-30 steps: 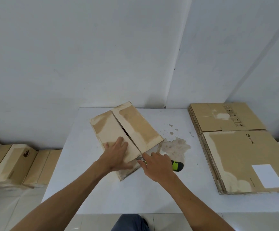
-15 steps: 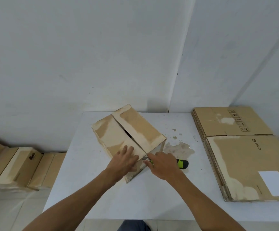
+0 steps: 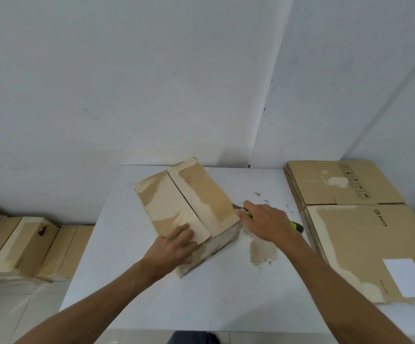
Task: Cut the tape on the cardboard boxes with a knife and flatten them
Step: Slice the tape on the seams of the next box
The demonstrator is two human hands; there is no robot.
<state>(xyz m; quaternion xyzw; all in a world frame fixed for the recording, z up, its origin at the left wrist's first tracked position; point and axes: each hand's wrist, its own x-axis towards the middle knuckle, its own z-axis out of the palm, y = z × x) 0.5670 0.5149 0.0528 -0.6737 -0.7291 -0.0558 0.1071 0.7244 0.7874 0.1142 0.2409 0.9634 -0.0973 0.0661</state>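
Note:
A closed brown cardboard box (image 3: 189,202) stands at an angle on the white table (image 3: 226,294), its two top flaps meeting along a dark middle seam. My left hand (image 3: 176,244) presses flat on the near corner of the left flap, fingers spread. My right hand (image 3: 266,222) grips a utility knife (image 3: 297,226) with a green and black handle. Its blade tip lies against the box's right side edge, just below the right flap.
A stack of flattened cardboard boxes (image 3: 365,234) covers the right part of the table, close to my right arm. Several more boxes (image 3: 25,244) lie on the floor at the left. A brownish stain (image 3: 262,252) marks the table near the box. White walls stand behind.
My right hand has moved the knife from the box's near end round to its right side edge. My left hand has stayed pressed on the left flap. The camera has shifted slightly.

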